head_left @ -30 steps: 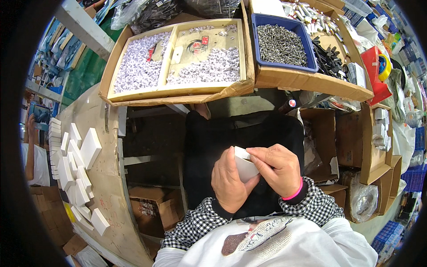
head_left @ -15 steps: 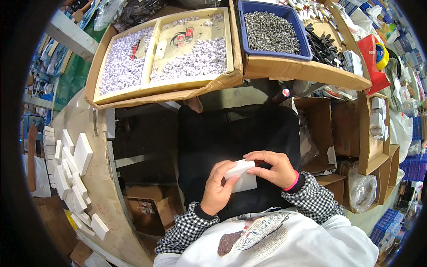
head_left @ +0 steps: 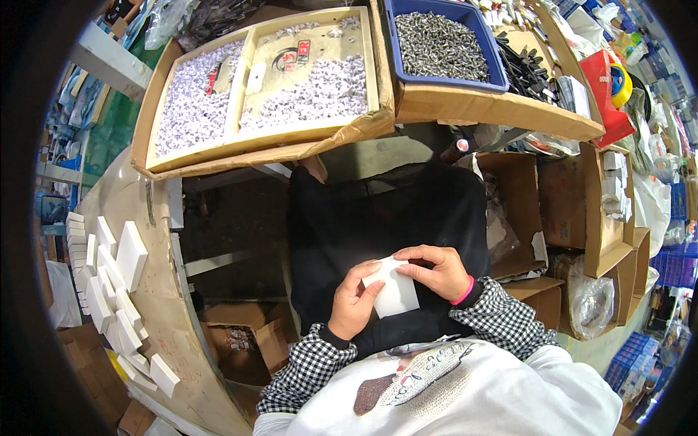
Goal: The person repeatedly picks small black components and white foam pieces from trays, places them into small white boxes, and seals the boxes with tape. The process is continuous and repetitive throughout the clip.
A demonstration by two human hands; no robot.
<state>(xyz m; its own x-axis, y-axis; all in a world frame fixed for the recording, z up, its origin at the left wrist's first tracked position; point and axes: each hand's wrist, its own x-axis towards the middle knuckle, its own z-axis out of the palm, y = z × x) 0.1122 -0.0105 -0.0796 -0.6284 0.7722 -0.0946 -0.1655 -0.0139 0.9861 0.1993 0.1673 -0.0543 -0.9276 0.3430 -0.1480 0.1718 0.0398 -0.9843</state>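
Note:
Over my lap I hold a small white box [head_left: 397,292] with both hands. My left hand [head_left: 354,299] pinches its upper left edge between thumb and fingers. My right hand [head_left: 439,273] grips the upper right corner, thumb on the near face and fingers along the top edge. The box's broad face is turned up toward me; its underside is hidden. Black cloth [head_left: 320,247] lies beneath the hands.
Several white boxes [head_left: 132,256] lie piled on the left table [head_left: 167,291]. Ahead stands a wooden tray [head_left: 243,80] of small white parts, beside a blue bin [head_left: 502,81] of metal pieces. A red tape dispenser [head_left: 600,94] and cardboard boxes [head_left: 520,207] are at the right.
The white box has tipped so that more of its broad face shows. My right hand has shifted slightly left; both hands keep their hold.

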